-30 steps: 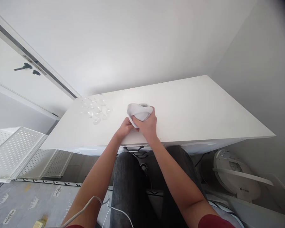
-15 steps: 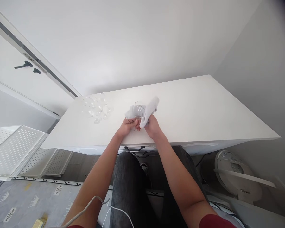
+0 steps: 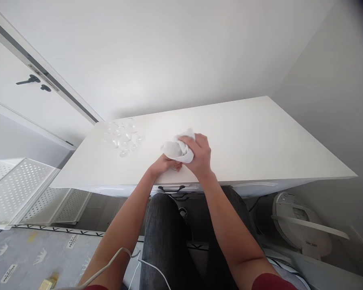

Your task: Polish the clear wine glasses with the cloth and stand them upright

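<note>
Both my hands meet over the near middle of a white table (image 3: 260, 137). My right hand (image 3: 200, 158) is closed round a white cloth (image 3: 176, 148), which is bunched over a clear glass; the glass is almost wholly hidden under the cloth. My left hand (image 3: 164, 164) is closed on the lower part of that glass, below the cloth. A group of several clear glasses (image 3: 123, 137) stands on the table's left part, apart from my hands.
A white perforated rack (image 3: 21, 189) stands left of the table. A round white appliance (image 3: 302, 225) sits on the floor under the table's right end. A white door with a black handle (image 3: 27, 80) is at the far left. A white cable (image 3: 121, 262) crosses my lap.
Half a second ago the cloth was partly lifted and the glass rim showed. My right hand has now pushed the cloth back over the glass, covering it.
</note>
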A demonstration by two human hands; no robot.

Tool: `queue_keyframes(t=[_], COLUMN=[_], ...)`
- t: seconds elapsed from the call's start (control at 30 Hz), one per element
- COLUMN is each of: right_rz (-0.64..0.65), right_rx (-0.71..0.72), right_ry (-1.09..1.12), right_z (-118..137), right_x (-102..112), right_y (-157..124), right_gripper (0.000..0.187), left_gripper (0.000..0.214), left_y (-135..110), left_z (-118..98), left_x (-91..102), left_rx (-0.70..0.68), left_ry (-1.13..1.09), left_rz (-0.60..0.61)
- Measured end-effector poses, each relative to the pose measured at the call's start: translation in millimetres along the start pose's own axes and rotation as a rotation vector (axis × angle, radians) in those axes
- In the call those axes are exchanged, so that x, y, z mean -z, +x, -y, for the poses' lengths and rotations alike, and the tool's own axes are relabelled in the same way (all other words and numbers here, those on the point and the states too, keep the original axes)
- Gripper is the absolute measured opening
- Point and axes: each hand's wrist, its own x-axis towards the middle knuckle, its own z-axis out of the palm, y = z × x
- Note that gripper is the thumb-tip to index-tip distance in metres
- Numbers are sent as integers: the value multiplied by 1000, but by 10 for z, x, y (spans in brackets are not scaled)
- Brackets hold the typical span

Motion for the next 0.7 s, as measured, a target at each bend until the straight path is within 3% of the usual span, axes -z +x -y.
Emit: queue_keyframes(t=[0.07,0.2,0.3,0.43,0.57,0.63,0.7], right_rz=[-60,-301,-401,-309,-165,-260,-437], right_rx=[-58,-486,-667,-707,-701,-711,-686], right_ry=[53,388,679,961,1015,886,665], right_z=[37,115,106,46,-40,-96,-142], right_x=[-36,-125,-190,-243,-243,-221,-184], right_y=[-19,-1,44,75,65,50,32], right_gripper=[29,31,32,26,34,37,38], left_gripper=[41,39,42,44,44,43,43], left_y=[5,18,28,44,55,56,54], left_z=[5,-23,-49,-42,-10,4,14], left_x=[6,21,16,8,17,18,15], left_rx=[-6,4,-25,-72,-98,-114,-144], left_ry=[-7,57,76,44,35,32,20], left_rz=[38,107,83,34,-12,-59,-117])
